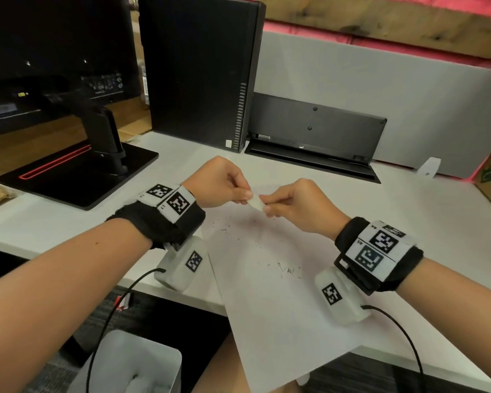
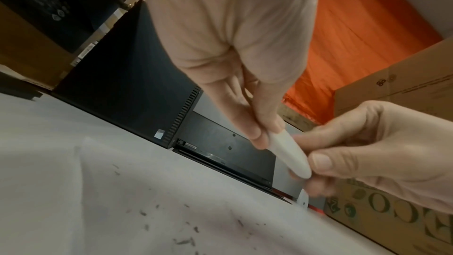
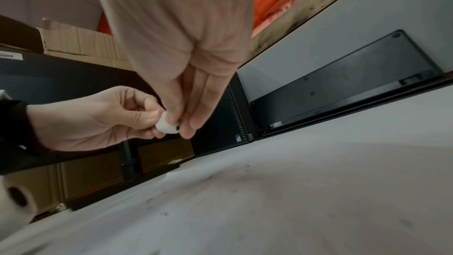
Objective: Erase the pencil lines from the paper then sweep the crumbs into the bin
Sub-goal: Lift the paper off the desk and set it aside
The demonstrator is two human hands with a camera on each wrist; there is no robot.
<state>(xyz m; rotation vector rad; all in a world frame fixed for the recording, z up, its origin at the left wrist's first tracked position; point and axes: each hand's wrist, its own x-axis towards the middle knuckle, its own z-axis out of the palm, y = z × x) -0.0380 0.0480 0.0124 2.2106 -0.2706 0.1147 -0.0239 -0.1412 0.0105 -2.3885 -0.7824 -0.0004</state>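
Holding the eraser (image 1: 256, 203) up over the far end of the paper (image 1: 270, 279), I have both hands on it: left hand (image 1: 219, 184) pinching its left end between thumb and fingertips, right hand (image 1: 298, 207) pinching its right end the same way, remaining fingers curled in. Eraser is clear of the sheet, not touching it. Its long axis runs roughly left-to-right, far-left end slightly higher, near-right end tipped down; the right wrist view shows a dark smudge on one end. Judging progress: no clear pencil lines remain that I can make out, only dark crumbs (image 1: 288, 270) scattered across the middle and far part of the sheet, so erasing looks largely done. Sweeping not yet begun. The bin (image 1: 165, 355) sits below the near desk edge, at left; the paper overhangs that edge just beside it.
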